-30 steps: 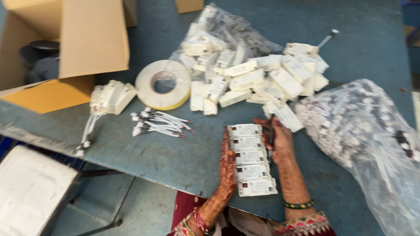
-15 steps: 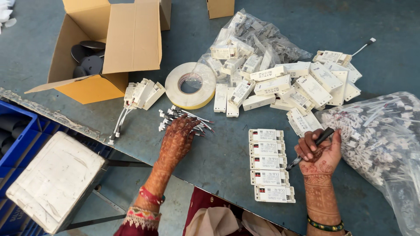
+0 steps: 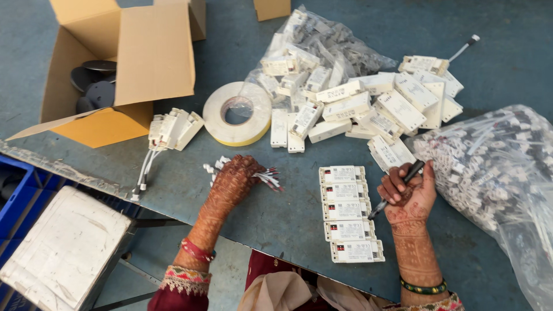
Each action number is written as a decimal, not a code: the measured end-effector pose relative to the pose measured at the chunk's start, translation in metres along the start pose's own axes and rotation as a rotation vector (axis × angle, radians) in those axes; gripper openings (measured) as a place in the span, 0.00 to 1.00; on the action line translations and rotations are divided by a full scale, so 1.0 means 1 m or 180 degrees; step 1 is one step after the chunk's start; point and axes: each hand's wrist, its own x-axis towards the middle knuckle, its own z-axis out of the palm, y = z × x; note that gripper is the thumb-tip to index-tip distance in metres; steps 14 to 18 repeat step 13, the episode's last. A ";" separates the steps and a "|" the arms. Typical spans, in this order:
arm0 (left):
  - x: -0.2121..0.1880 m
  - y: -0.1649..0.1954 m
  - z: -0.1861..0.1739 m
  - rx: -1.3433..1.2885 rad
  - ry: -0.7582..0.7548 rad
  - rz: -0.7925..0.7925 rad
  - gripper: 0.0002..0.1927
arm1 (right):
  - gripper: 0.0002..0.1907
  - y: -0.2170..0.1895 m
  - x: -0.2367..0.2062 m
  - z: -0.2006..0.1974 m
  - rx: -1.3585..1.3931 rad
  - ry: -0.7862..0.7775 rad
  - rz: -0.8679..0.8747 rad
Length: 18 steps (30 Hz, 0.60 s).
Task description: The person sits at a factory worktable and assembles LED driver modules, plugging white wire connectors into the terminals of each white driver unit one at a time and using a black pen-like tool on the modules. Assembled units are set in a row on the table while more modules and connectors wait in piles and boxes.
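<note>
So we've got our left hand [image 3: 235, 179] down on a little bundle of short wire leads [image 3: 262, 174] with white connectors and red tips, fingers curled over and pressing on them, so it looks like a loose grab rather than a clean pinch. Our right hand [image 3: 410, 193] is wrapped around a dark screwdriver [image 3: 397, 189], fingers closed on the handle, tip pointing down toward 7 o'clock, right next to the column of five white driver modules [image 3: 347, 212] laid flat in a neat stack-like row on the blue-grey table [image 3: 276, 219]. That column sits between our two hands, just at 9 o'clock of the right one. Up at 12 o'clock of the column there's a loose heap of the same white modules [image 3: 368, 103], partly spilling out of a clear bag. At 3 o'clock of the right hand is a big clear plastic bag [image 3: 495, 167] stuffed with small parts. A roll of white tape [image 3: 237, 113] lies at 12 o'clock of the left hand, with a few wired modules [image 3: 171, 129] beside it and an open cardboard box [image 3: 132, 63] further at 10 o'clock.
</note>
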 end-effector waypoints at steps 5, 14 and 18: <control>-0.003 0.044 0.017 -0.0291 0.0283 0.0233 0.18 | 0.33 -0.001 -0.004 0.006 0.0016 0.0018 0.0014; -0.028 0.083 -0.005 -0.0091 0.0027 0.0349 0.11 | 0.36 -0.004 -0.008 0.015 0.0282 -0.0284 -0.0037; -0.028 0.083 -0.005 -0.0091 0.0027 0.0349 0.11 | 0.36 -0.004 -0.008 0.015 0.0282 -0.0284 -0.0037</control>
